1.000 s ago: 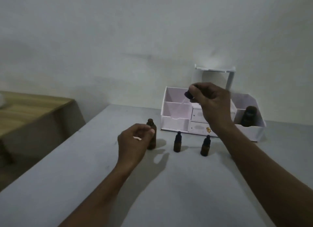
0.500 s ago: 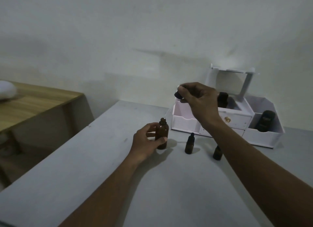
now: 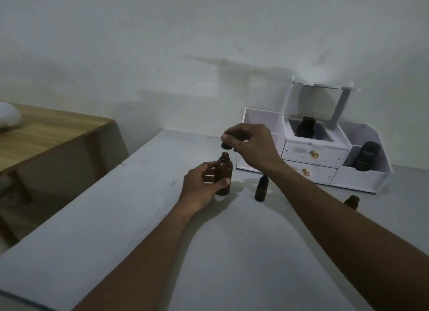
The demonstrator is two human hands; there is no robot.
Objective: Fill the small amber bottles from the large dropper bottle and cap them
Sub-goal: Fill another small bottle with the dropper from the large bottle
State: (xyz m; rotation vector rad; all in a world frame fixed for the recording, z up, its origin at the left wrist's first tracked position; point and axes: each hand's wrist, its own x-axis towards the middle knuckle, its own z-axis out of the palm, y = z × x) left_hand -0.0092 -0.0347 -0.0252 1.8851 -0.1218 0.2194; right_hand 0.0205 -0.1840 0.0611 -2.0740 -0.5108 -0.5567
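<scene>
Head view: a grey table (image 3: 116, 218) fills the lower frame, with a wooden desk (image 3: 46, 136) at middle left. A white organiser (image 3: 362, 178) stands right of centre against the wall, a dark bottle (image 3: 305, 126) in its middle compartment and a second dark bottle (image 3: 368, 156) in its right one. At centre the left hand (image 3: 199, 190) curls thumb and fingers round the large dropper bottle (image 3: 224, 171), which stands upright on the table, neck open. Just above that neck the right hand (image 3: 253, 146) pinches the black dropper cap (image 3: 225, 145) in its fingertips, apart from the bottle. One small amber bottle (image 3: 261, 190) stands just right of the large one; a second small amber bottle (image 3: 351, 201) stands further right, partly hidden behind the right forearm.
</scene>
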